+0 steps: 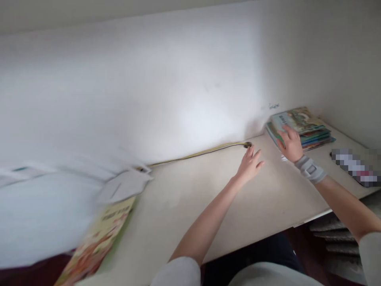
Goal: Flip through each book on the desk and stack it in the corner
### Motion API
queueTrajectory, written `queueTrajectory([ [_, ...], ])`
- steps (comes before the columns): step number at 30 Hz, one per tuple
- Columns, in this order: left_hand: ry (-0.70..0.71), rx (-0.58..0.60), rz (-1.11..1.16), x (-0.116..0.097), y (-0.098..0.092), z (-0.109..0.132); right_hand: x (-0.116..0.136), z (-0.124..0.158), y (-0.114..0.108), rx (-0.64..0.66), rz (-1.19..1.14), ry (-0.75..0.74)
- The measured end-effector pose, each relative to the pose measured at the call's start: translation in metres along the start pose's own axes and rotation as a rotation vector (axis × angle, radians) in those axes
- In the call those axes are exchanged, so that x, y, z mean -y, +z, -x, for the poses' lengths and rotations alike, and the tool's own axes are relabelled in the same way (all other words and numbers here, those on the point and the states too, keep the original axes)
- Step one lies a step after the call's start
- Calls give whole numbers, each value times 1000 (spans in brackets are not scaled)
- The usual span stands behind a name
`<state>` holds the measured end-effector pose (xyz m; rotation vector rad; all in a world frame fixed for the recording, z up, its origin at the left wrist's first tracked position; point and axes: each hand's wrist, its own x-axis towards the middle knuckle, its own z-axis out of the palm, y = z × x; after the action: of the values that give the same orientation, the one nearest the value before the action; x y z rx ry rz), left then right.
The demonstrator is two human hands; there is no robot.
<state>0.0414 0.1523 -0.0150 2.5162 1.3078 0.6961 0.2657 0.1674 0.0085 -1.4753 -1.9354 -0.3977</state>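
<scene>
A stack of several thin books [309, 123] lies at the back right of the pale desk, close to the wall. My right hand [290, 143], with a light band on its wrist, is at the stack's left front side, its fingers apart over the top book's edge; whether it touches the book I cannot tell. My left hand [249, 163] is over the desk to the left of the stack, fingers spread and holding nothing, near a dark round cable hole [247, 145].
A yellow-green book [104, 234] lies on the desk [184, 206] at the left, beside a blurred white object [125, 184]. Thin cables [196, 153] run along the wall. A partly pixelated flat object [354, 169] lies at the right. Grey layered items [336, 236] are below the desk edge.
</scene>
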Motion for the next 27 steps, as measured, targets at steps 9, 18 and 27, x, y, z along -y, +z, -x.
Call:
queueTrajectory([
  [9,-783,-73,-390,121,-91,183,102,85,54,586,-55,-223],
  [18,-836,-245,-147,125,-88,208,108,90,51,492,-1,-214],
  [27,-738,-435,313,70,-104,181,144,96,43,482,-165,-170],
])
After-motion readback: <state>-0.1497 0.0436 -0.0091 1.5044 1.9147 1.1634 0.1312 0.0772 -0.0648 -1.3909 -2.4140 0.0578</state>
